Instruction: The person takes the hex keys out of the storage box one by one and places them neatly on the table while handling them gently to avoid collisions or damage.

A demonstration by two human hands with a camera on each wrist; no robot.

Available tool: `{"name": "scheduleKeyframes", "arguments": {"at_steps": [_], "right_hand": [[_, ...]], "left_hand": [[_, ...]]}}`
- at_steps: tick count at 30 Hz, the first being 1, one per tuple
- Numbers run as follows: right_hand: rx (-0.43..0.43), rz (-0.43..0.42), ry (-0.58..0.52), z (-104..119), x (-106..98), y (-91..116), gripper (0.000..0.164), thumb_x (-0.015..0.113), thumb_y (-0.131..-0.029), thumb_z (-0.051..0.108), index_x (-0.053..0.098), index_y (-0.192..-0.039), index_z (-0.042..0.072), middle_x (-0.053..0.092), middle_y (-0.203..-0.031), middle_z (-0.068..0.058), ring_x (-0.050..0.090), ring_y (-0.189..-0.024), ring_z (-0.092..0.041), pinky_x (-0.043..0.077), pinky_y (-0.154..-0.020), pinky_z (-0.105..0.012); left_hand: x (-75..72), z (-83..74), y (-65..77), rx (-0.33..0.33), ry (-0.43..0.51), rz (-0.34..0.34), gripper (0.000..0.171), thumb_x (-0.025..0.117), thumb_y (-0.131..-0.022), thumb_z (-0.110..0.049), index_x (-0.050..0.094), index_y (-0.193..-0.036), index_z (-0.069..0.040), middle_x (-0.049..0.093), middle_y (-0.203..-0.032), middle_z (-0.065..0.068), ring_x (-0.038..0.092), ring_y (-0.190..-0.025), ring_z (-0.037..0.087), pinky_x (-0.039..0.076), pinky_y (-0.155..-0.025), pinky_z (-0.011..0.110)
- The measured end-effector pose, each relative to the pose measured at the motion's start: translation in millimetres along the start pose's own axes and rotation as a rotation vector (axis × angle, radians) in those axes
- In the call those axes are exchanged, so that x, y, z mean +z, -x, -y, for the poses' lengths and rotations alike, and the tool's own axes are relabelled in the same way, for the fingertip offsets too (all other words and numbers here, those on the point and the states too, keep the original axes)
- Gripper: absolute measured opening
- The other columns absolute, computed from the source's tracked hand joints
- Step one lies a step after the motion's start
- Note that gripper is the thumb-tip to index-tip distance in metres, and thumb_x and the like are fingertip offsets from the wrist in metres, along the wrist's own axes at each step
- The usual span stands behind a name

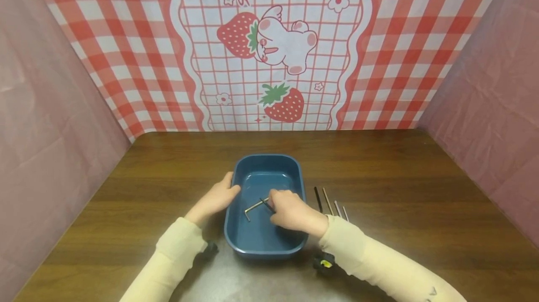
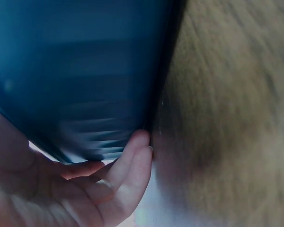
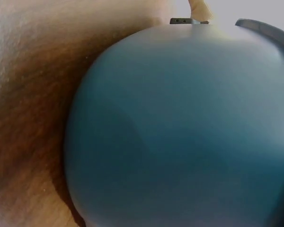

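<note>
A deep blue rectangular tray stands on the table. My left hand grips its left rim, thumb over the edge; in the left wrist view that hand's fingers lie against the outer wall. Over the tray's right side reaches my right hand, pinching a black hex key inside it. A brass-coloured L-shaped hex key lies on the tray floor, crossing behind the black one in the head view. In the right wrist view only the tray's outer wall fills the picture; the right hand is out of sight.
Right of the tray lie several thin rods: a black one, a brass one and silvery ones, their near ends hidden by the right sleeve. A checked strawberry cloth hangs behind the wooden table.
</note>
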State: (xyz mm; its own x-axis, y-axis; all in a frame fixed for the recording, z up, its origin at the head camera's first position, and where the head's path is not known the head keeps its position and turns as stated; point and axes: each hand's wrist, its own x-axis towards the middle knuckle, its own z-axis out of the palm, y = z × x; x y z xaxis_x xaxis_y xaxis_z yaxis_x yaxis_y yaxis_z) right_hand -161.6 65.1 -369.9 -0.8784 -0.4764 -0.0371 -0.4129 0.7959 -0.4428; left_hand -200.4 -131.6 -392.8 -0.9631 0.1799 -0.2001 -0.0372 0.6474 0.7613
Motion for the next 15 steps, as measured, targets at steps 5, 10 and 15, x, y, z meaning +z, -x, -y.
{"name": "scheduleKeyframes", "arguments": {"at_steps": [5, 10, 15], "right_hand": [[-0.01, -0.016, -0.038, 0.5, -3.5, 0.4, 0.02, 0.065, -0.066, 0.003, 0.05, -0.078, 0.007, 0.047, -0.062, 0.0, 0.046, -0.056, -0.014, 0.038, -0.048, -0.024], [-0.015, -0.061, -0.077, 1.7, -9.6, 3.1, 0.021, 0.065, -0.066, 0.004, 0.052, -0.082, 0.007, 0.048, -0.064, 0.001, 0.047, -0.058, -0.012, 0.039, -0.051, -0.024], [-0.007, -0.104, -0.105, 1.2, -16.7, 6.0, 0.021, 0.065, -0.068, 0.004, 0.053, -0.084, 0.007, 0.05, -0.066, 0.002, 0.048, -0.059, -0.011, 0.04, -0.052, -0.024]], "left_hand": [[0.0, 1.2, -0.5, 0.008, -0.008, -0.001, 0.051, 0.037, -0.092, -0.025, 0.028, -0.137, -0.003, 0.042, -0.135, 0.023, 0.043, -0.122, 0.037, 0.036, -0.098, 0.051], [-0.2, 0.9, -0.6, 0.014, -0.015, -0.008, 0.051, 0.038, -0.092, -0.025, 0.029, -0.136, -0.003, 0.044, -0.134, 0.023, 0.045, -0.12, 0.036, 0.038, -0.097, 0.05], [-0.2, 0.5, -0.4, 0.008, -0.007, -0.004, 0.051, 0.038, -0.092, -0.024, 0.028, -0.137, -0.002, 0.042, -0.135, 0.023, 0.043, -0.122, 0.037, 0.036, -0.098, 0.051]]}}
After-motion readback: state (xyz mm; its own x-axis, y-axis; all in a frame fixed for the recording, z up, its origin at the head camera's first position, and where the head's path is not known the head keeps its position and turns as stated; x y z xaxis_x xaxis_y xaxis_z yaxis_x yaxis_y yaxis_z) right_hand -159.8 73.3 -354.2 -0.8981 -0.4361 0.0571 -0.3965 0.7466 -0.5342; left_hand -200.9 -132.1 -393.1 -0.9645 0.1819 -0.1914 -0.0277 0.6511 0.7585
